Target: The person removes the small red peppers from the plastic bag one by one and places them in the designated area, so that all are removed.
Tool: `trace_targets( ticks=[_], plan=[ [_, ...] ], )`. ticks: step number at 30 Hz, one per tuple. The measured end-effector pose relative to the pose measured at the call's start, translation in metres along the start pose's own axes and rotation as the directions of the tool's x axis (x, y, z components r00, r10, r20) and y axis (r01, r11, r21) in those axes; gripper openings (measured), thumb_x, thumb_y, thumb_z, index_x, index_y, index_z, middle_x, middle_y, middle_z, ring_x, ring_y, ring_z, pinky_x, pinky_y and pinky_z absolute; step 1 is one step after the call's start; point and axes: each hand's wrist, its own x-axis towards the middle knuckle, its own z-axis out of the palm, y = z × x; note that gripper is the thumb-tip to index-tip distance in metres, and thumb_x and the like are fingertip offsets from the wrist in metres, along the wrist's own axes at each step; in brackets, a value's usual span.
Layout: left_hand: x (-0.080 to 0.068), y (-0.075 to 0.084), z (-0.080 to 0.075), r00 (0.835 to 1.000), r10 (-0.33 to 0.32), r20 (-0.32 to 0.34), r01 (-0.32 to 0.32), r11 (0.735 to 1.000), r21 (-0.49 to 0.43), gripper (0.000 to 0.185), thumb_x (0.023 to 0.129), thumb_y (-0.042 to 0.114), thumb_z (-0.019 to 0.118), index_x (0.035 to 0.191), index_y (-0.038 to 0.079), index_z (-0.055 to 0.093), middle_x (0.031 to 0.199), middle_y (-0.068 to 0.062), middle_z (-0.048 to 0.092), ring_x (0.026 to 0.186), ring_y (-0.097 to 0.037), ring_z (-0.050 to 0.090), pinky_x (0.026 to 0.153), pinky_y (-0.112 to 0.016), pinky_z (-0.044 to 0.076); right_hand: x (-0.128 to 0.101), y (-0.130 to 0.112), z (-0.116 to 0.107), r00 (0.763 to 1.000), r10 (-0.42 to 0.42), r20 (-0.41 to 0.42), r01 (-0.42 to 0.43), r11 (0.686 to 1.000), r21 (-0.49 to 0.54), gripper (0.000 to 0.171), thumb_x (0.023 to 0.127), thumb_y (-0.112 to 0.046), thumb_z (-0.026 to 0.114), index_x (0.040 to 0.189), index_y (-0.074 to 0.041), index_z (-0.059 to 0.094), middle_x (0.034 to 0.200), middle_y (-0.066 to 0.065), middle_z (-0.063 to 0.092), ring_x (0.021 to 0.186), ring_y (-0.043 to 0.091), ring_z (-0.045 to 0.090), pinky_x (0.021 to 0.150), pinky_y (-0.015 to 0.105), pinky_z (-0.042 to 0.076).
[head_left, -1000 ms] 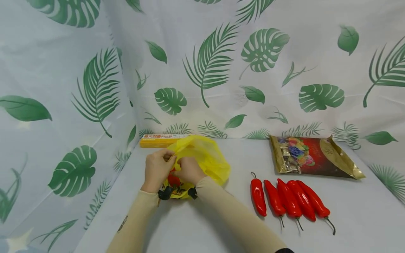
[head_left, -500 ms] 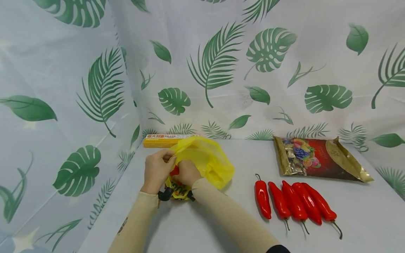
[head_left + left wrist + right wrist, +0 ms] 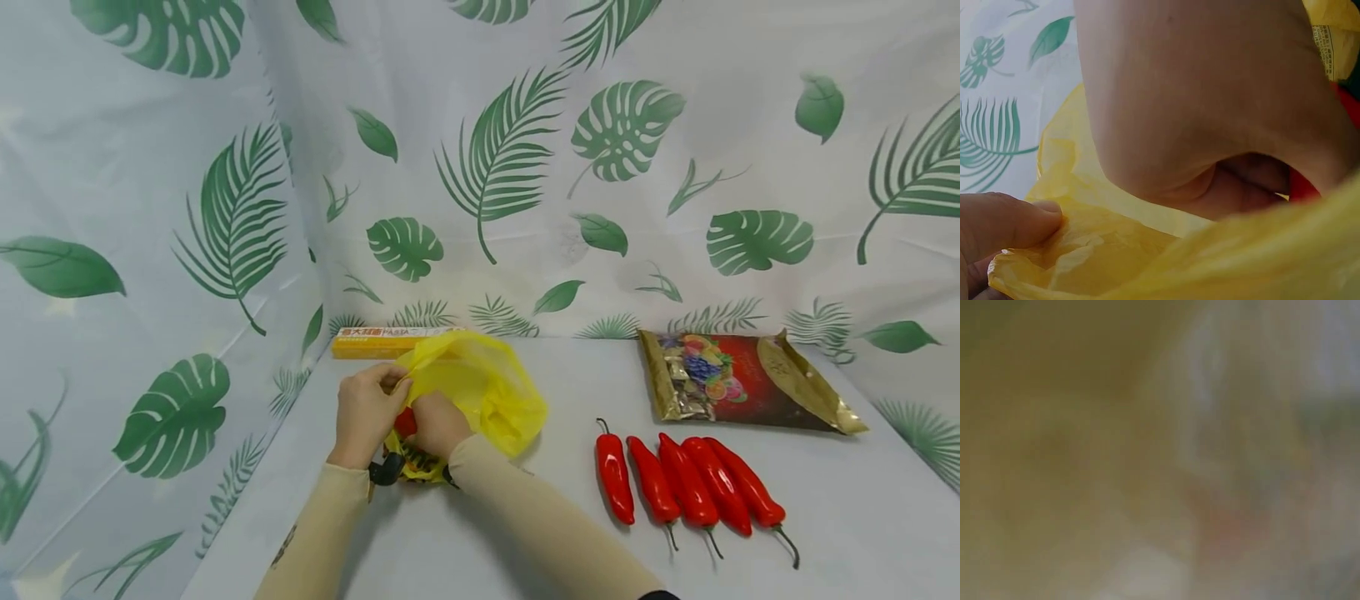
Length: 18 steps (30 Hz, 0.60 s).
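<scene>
Your left hand [image 3: 365, 412] still pinched the rim of the yellow bag [image 3: 480, 387] at the desk's [image 3: 525, 517] far left, thumb [image 3: 1013, 219] pressed on the plastic. Your right hand [image 3: 435, 423] had pushed a little deeper into the bag's mouth since a second before, covering more of the red thing [image 3: 405, 422] inside; whether its fingers were curled or spread, I could not tell. The red peppers [image 3: 686, 483] lay unmoved to the right.

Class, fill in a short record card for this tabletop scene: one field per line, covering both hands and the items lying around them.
Left hand: pinches the rim of the yellow plastic bag
Right hand: fingers tucked into the bag's folds, gripping it
Inside the bag: something red, partly hidden
Red peppers: five in a row, right of the bag
Snack packet: flat, behind the peppers
Pasta box: by the back wall
</scene>
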Motion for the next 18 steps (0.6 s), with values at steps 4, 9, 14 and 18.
trace_targets(
  ticks=[4, 9, 14, 18],
  plan=[
    [-0.001, 0.002, 0.001, 1.000, -0.013, 0.004, 0.013, 1.000, 0.001, 0.010, 0.089, 0.015, 0.082, 0.096, 0.007, 0.081, 0.085, -0.008, 0.080, 0.071, -0.019, 0.074, 0.061, -0.032, 0.061, -0.006, 0.000, -0.002, 1.000, 0.019, -0.002, -0.019, 0.999, -0.047, 0.029, 0.081, -0.029, 0.089, 0.095, -0.010, 0.072, 0.079, -0.001, 0.071, 0.065, 0.011, 0.059, 0.062, 0.023, 0.052],
    [-0.001, 0.006, 0.002, 0.999, -0.029, 0.014, 0.029, 1.000, 0.005, 0.012, 0.090, 0.017, 0.081, 0.097, 0.008, 0.081, 0.086, -0.008, 0.081, 0.073, -0.020, 0.075, 0.059, -0.027, 0.060, -0.014, -0.002, -0.009, 1.000, 0.007, -0.019, -0.009, 0.994, -0.108, 0.029, 0.081, -0.027, 0.089, 0.097, -0.010, 0.072, 0.082, 0.000, 0.072, 0.069, 0.013, 0.062, 0.065, 0.026, 0.054],
    [-0.002, 0.010, 0.006, 0.999, -0.026, 0.020, 0.026, 1.000, -0.001, 0.012, 0.089, 0.016, 0.082, 0.097, 0.007, 0.081, 0.086, -0.009, 0.081, 0.073, -0.020, 0.075, 0.058, -0.027, 0.059, -0.021, 0.000, -0.012, 1.000, 0.010, -0.016, -0.012, 0.985, -0.170, 0.021, 0.083, -0.023, 0.086, 0.093, -0.014, 0.071, 0.080, -0.001, 0.071, 0.070, 0.015, 0.063, 0.065, 0.029, 0.055],
    [-0.002, 0.014, 0.010, 1.000, 0.006, 0.017, -0.007, 1.000, 0.010, 0.011, 0.089, 0.015, 0.083, 0.095, 0.007, 0.082, 0.085, -0.009, 0.080, 0.072, -0.021, 0.075, 0.059, -0.031, 0.061, -0.024, 0.006, -0.014, 1.000, 0.013, -0.024, -0.018, 0.976, -0.217, 0.019, 0.083, -0.023, 0.085, 0.093, -0.014, 0.071, 0.080, 0.000, 0.071, 0.071, 0.017, 0.064, 0.065, 0.031, 0.056]
  ],
)
